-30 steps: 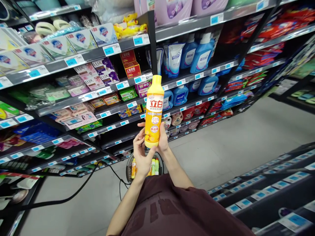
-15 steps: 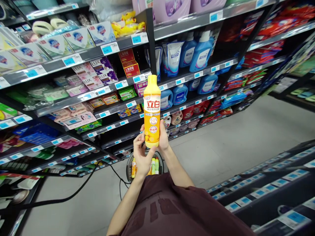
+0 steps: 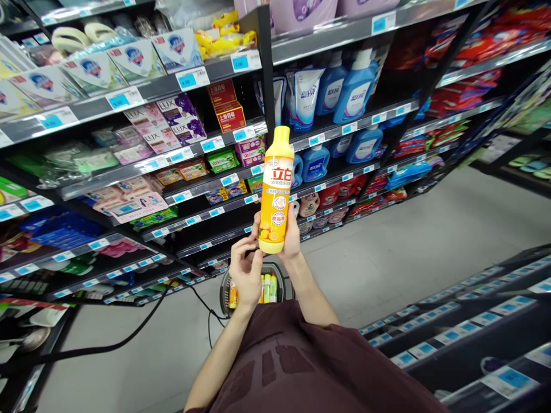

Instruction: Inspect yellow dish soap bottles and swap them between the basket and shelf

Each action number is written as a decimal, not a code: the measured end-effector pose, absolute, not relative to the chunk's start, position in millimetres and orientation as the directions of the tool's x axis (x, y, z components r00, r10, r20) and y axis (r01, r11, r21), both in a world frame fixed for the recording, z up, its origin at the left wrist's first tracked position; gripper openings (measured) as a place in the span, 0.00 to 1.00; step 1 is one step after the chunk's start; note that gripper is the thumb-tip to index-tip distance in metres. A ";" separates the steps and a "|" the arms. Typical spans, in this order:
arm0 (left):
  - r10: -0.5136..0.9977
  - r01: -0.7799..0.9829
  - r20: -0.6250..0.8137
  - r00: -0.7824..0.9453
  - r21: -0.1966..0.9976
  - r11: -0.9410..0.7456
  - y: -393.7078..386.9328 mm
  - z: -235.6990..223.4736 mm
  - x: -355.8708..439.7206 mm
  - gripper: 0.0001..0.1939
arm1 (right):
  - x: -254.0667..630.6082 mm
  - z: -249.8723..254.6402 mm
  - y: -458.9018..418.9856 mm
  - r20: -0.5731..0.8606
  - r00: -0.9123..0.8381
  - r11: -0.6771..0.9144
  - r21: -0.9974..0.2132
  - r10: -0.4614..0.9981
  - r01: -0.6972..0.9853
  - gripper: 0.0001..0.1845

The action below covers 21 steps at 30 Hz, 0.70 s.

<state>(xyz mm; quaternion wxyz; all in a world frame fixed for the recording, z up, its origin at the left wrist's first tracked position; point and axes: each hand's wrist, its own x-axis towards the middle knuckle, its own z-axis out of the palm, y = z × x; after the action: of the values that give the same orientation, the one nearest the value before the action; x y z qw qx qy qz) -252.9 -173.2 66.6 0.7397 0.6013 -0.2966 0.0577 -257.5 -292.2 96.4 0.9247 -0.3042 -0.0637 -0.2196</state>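
Note:
A yellow bottle of dish soap (image 3: 275, 201) with an orange label and a pale yellow cap is held up in front of me, leaning slightly to the right. My right hand (image 3: 291, 238) grips its lower part from the right side, and fingertips show along the bottle's left edge. Beside the base, my left hand (image 3: 245, 275) has its fingers curved and its thumb apart from them. Whether that thumb touches the bottle, I cannot tell. Below my hands, a dark shopping basket (image 3: 224, 295) on the floor contains several yellow, orange and green bottles (image 3: 270, 288).
Shelves ahead carry soap boxes (image 3: 133, 60), blue detergent bottles (image 3: 355, 89) and red bags (image 3: 465, 92). A black cable (image 3: 124, 343) runs from the left toward the basket across the grey floor (image 3: 370, 269). Another shelf with price tags (image 3: 451, 335) lies at the lower right.
The bottle has shifted a little to the right and tilted from upright, with the right hand around it. My left hand has loosened and come slightly away from the bottle's base.

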 end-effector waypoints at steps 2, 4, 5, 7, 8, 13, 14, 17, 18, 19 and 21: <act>-0.314 -0.394 0.478 0.821 0.871 0.294 -174.6 65.4 -253.7 0.14 | -258.8 97.3 -293.1 0.220 0.887 0.700 -0.550 -0.406 0.456 0.38; -0.370 -0.333 0.442 0.817 0.886 0.323 -176.0 63.3 -254.7 0.21 | -259.5 97.9 -293.2 0.216 0.875 0.673 -0.568 -0.433 0.474 0.37; -0.392 -0.304 0.425 0.816 0.892 0.334 -176.6 62.1 -255.1 0.23 | -259.6 98.0 -293.0 0.223 0.871 0.660 -0.578 -0.437 0.479 0.37; -0.419 -0.260 0.396 0.817 0.901 0.346 -177.6 60.0 -255.7 0.25 | -259.7 97.9 -292.3 0.239 0.871 0.644 -0.596 -0.429 0.481 0.38; -0.425 -0.247 0.387 0.818 0.904 0.349 -178.0 59.2 -255.9 0.26 | -259.6 97.8 -291.7 0.246 0.874 0.641 -0.601 -0.420 0.477 0.39; -0.418 -0.239 0.371 0.829 0.911 0.336 -179.7 58.8 -255.2 0.29 | -259.4 96.6 -287.6 0.236 0.877 0.640 -0.608 -0.419 0.470 0.38; -0.412 -0.237 0.366 0.835 0.913 0.332 -179.7 59.0 -254.9 0.29 | -259.5 96.6 -286.9 0.230 0.876 0.635 -0.614 -0.424 0.469 0.37; -0.396 -0.224 0.349 0.849 0.918 0.328 -178.6 59.2 -253.9 0.30 | -260.2 98.9 -286.0 0.243 0.884 0.622 -0.636 -0.400 0.457 0.38; -0.395 -0.219 0.344 0.852 0.919 0.327 -177.9 58.9 -253.3 0.29 | -260.7 100.5 -286.1 0.254 0.890 0.619 -0.645 -0.379 0.448 0.39; -0.395 -0.215 0.340 0.853 0.920 0.328 -177.0 58.3 -252.6 0.29 | -261.4 102.6 -286.4 0.267 0.895 0.616 -0.652 -0.358 0.442 0.40; -0.408 -0.195 0.331 0.851 0.920 0.340 -175.1 56.2 -250.2 0.28 | -263.3 107.8 -287.3 0.297 0.895 0.608 -0.658 -0.332 0.444 0.42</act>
<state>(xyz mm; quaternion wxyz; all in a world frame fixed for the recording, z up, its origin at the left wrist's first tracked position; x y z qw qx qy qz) -250.2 -175.1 56.2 0.7748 0.5703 -0.2642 -0.0686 -263.3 -287.3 107.8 0.8937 -0.3859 -0.0724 -0.2171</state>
